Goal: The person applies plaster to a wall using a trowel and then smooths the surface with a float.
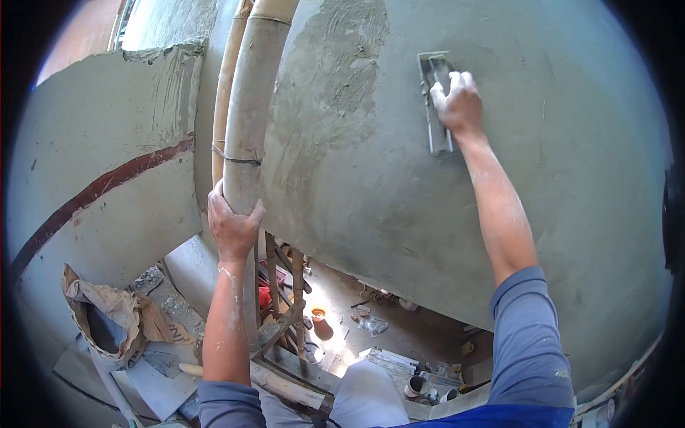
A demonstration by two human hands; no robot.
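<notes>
My right hand (459, 107) is closed around the handle of a plastering trowel (440, 140), whose long flat blade lies against the wet grey wall (399, 207). The blade stands nearly upright, its handle mostly hidden by my fingers. To the left, a rough, freshly spread patch of plaster (332, 64) shows on the same wall. My left hand (234, 220) grips a thick upright bamboo pole (250, 107), with the thumb and fingers wrapped around it below a wire tie (239, 158). A thinner bamboo pole (225, 93) runs alongside it.
An open paper sack (107, 314) sits at lower left beside rubble (171, 303). Below the wall's bottom edge, a drop opens to a littered floor (342, 285) with an orange bucket (320, 321). Bamboo scaffolding (298, 285) and a wooden pole (289, 385) are near my legs.
</notes>
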